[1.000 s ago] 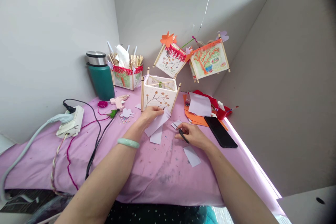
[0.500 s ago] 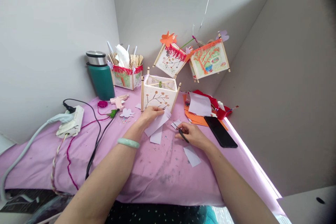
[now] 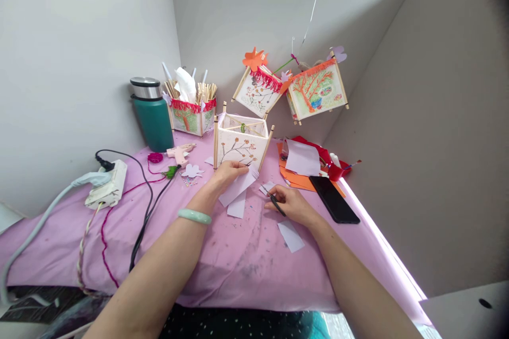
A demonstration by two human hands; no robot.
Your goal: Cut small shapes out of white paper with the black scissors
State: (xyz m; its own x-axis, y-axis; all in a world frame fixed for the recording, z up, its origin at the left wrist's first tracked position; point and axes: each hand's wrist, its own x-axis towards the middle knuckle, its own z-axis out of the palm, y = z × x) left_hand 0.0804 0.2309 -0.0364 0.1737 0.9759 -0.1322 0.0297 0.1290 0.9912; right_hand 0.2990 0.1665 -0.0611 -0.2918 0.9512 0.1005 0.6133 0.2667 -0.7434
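Note:
My left hand [image 3: 230, 174] pinches a pale lilac paper strip [image 3: 237, 188], its right end cut into a fringe, just in front of a white box lantern [image 3: 243, 143] with a painted branch and wooden corner sticks. Black-handled scissors [image 3: 277, 204] are in my right hand [image 3: 293, 203], to the right of the strip, their tips pointing up and left beside a small paper piece [image 3: 266, 188]. Below the held strip lies another paper piece [image 3: 237, 206]. One more paper piece [image 3: 291, 236] rests on the pink cloth under my right hand.
At the left are a green bottle [image 3: 154, 122], power strip [image 3: 106, 184], cables and pink glue gun [image 3: 180, 153]. Behind stand a stick-filled box [image 3: 193, 116] and two hanging lanterns [image 3: 260, 90], [image 3: 318, 90]. A black phone [image 3: 334, 199] and orange paper [image 3: 297, 180] lie right.

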